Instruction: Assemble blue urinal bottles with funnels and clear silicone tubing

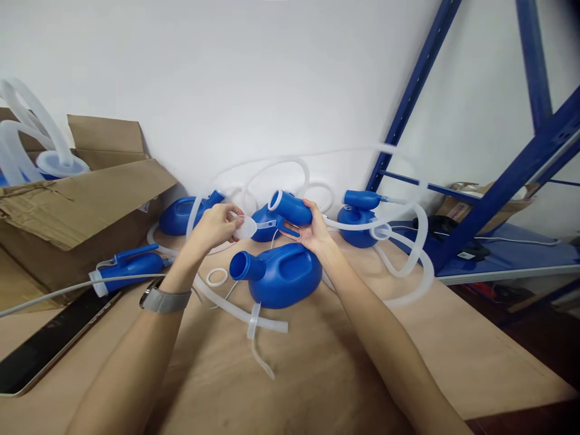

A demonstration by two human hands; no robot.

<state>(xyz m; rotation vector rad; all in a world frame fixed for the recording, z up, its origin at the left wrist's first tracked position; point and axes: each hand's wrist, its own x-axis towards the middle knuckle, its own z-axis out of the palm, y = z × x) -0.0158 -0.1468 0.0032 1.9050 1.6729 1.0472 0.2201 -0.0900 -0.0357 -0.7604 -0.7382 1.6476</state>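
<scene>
My left hand (218,226) pinches a translucent white cap (246,227), whose strap reaches toward a blue cylindrical piece. My right hand (310,228) is wrapped round that blue cylindrical piece (293,208), its white-rimmed mouth facing left. Right below the hands, a blue bottle (285,277) lies on the table, its open neck pointing left. A white ring (217,277) lies left of the bottle's neck. In front of the bottle is a translucent tube end (274,325) with a clip-like strap (254,321) around it.
Other blue bottles (181,215) with coiled tubes (423,241) stand along the wall. A cardboard box (90,205) holding tubes is at the left. Near it lie a blue handled piece (131,267) and a black flat device (49,341). Blue shelving (489,205) is at the right.
</scene>
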